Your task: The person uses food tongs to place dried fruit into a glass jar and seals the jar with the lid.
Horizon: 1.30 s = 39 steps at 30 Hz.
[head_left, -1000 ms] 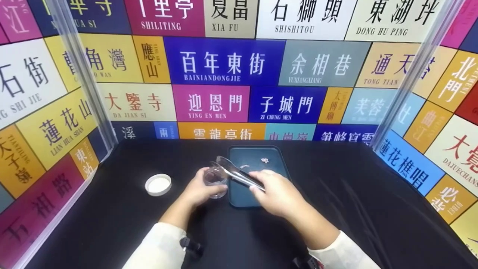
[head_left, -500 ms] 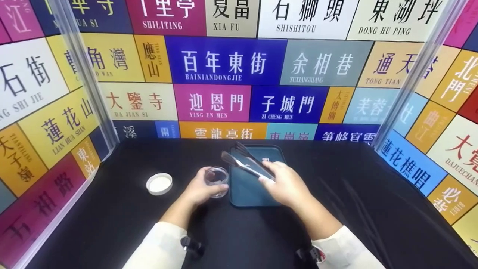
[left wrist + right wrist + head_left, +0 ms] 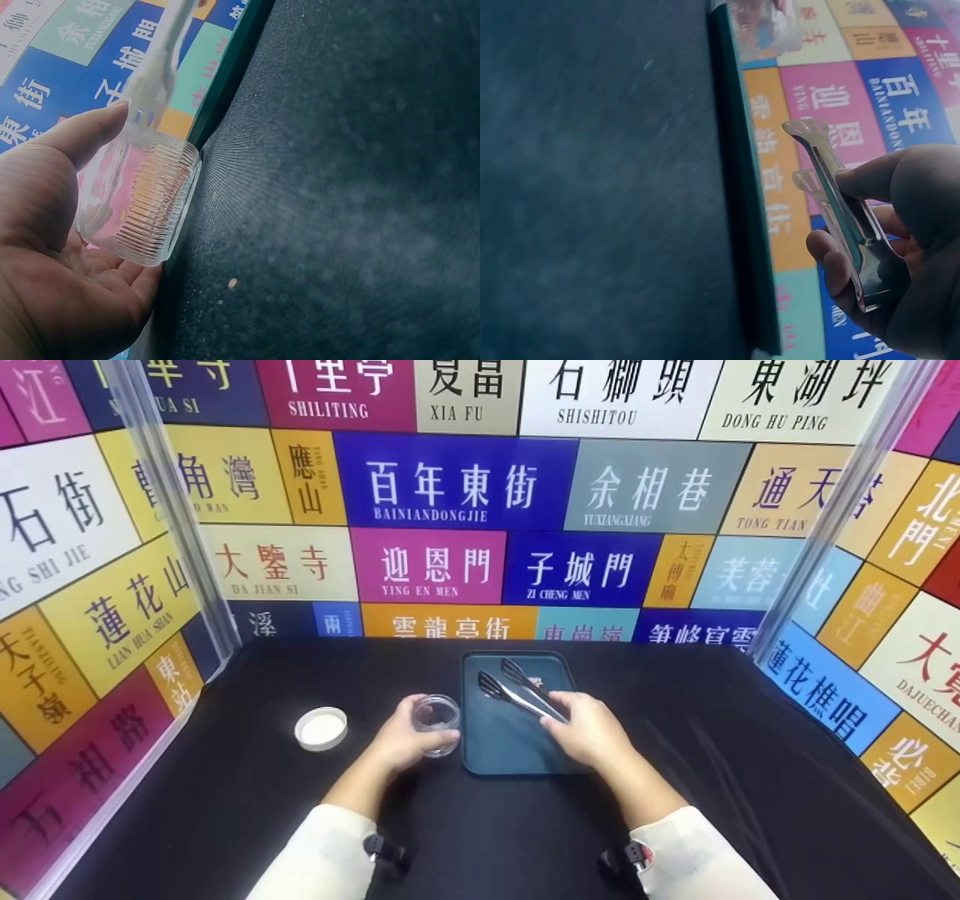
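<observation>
Just beside the tray's left edge, the left hand (image 3: 400, 740) grips a clear jar (image 3: 437, 725). By the right edge, the right hand (image 3: 595, 735) pinches tongs (image 3: 525, 703), tips parted, long axis slanting to the tray (image 3: 495, 759)'s far left corner. Fetching the pale bit (image 3: 537, 682) seems underway, calling for tips around it, then a squeeze.

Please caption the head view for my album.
Left hand holds a clear round jar; right hand holds black-tipped silver metal tongs over a dark teal rectangular tray.
</observation>
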Each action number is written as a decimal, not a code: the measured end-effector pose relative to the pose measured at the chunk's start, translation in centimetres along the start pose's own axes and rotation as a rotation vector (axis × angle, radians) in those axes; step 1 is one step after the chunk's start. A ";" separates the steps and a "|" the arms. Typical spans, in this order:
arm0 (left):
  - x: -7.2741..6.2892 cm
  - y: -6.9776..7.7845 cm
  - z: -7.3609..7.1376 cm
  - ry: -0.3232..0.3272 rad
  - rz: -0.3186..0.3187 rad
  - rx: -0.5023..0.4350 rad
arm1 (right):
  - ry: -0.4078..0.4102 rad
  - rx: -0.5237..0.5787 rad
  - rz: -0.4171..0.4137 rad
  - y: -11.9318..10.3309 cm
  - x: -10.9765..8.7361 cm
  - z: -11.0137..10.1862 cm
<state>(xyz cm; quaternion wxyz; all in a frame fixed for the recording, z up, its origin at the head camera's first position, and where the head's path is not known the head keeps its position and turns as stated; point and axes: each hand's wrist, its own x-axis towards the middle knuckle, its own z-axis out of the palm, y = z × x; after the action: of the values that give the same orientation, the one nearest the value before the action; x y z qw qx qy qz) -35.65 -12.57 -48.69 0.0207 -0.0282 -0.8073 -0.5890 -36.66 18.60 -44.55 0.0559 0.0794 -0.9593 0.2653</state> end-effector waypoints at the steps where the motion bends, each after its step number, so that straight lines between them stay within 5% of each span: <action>1: 0.0 0.0 0.0 -0.002 0.002 0.000 | -0.004 -0.002 0.006 0.2 0.0 0.1; 17: 0.0 0.0 0.0 0.002 0.000 0.001 | -0.083 0.008 0.064 1.1 0.3 1.1; 39: 0.1 0.0 0.1 -0.004 0.008 -0.009 | -0.094 -0.019 0.002 1.3 0.4 1.5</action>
<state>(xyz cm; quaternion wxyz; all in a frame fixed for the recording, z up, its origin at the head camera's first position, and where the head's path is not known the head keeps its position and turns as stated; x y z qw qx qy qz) -35.73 -12.50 -48.76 0.0214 -0.0325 -0.8047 -0.5923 -37.37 18.82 -46.44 0.0113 0.0901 -0.9634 0.2521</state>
